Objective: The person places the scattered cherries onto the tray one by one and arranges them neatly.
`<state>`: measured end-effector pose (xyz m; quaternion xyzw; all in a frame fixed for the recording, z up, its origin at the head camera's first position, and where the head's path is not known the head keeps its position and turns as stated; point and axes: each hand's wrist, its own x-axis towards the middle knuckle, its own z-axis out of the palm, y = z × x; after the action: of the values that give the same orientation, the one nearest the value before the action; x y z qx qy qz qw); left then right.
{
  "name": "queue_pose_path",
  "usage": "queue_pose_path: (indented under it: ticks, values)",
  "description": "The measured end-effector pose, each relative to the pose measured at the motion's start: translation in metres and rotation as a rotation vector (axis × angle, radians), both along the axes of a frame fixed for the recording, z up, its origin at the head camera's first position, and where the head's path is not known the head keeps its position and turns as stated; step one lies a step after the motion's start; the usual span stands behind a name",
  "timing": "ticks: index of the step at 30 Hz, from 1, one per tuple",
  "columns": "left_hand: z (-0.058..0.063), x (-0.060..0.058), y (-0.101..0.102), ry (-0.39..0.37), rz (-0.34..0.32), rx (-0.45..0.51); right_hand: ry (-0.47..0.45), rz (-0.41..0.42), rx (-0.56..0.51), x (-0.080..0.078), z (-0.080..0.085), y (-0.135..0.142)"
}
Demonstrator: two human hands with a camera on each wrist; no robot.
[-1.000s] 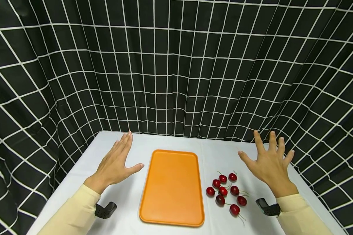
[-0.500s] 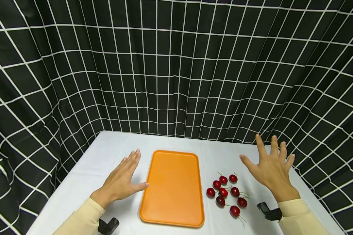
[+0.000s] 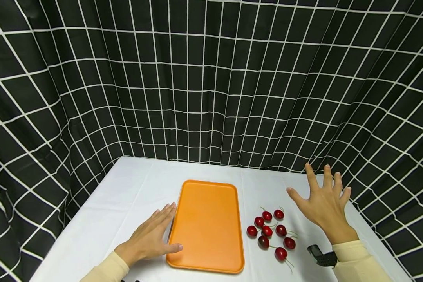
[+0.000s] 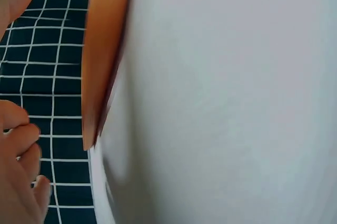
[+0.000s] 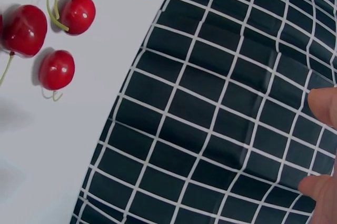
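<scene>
An orange rectangular tray (image 3: pixel 208 225) lies flat on the white table. Beside its left edge is my left hand (image 3: pixel 149 238), fingers straight and together, the thumb reaching over the tray's near left corner; I cannot tell whether it touches. In the left wrist view the tray's side (image 4: pixel 105 50) is close to the fingers (image 4: pixel 21 150). Several red cherries (image 3: pixel 266 231) with green stems are grouped right of the tray. Farther right, my right hand (image 3: pixel 323 207) hovers with spread fingers, holding nothing. The right wrist view catches some cherries (image 5: pixel 57 70) and only a few fingertips.
White cloth covers the table (image 3: pixel 134 196). A black curtain with a white grid (image 3: pixel 204 98) encloses the table at the back and both sides. A small black device (image 3: pixel 322 256) is strapped at the right wrist.
My left hand has come nearer and rightward to the tray's left edge, its thumb now over the tray. My right hand is nearly still. Tray and cherries stay put.
</scene>
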<state>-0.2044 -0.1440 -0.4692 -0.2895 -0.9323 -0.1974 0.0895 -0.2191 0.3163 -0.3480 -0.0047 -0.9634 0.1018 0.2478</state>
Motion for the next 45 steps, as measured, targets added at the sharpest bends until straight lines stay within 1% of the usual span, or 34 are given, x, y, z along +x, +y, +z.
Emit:
queue_pose_path:
  ticks: [3,11,16,22,26,32,36,41,45]
  values:
    - [-0.003,0.002,0.001,-0.054,-0.008,0.0,0.0,0.0,-0.003,-0.001,-0.001,0.0]
    - [-0.006,0.005,0.002,-0.209,-0.03,-0.025,-0.002,0.008,-0.003,-0.001,-0.004,-0.002]
    - [-0.008,0.007,0.0,-0.265,-0.021,-0.024,-0.006,0.02,-0.005,-0.001,-0.007,-0.003]
    - [-0.012,0.008,-0.001,-0.318,-0.029,-0.023,-0.013,0.027,-0.008,0.002,-0.012,-0.001]
    - [-0.014,0.008,-0.001,-0.327,-0.038,-0.035,-0.013,0.035,-0.01,0.002,-0.015,0.0]
    - [-0.014,0.009,-0.003,-0.31,-0.035,-0.07,-0.001,0.055,-0.011,0.002,-0.016,0.002]
    - [-0.014,0.008,-0.003,-0.302,-0.034,-0.066,-0.013,0.073,-0.045,0.003,-0.017,0.006]
    - [-0.013,0.006,-0.004,-0.295,-0.023,-0.065,-0.001,0.119,-0.161,0.002,-0.017,0.011]
    - [-0.014,0.006,-0.003,-0.298,-0.023,-0.076,-0.01,0.122,-0.311,0.005,-0.015,0.019]
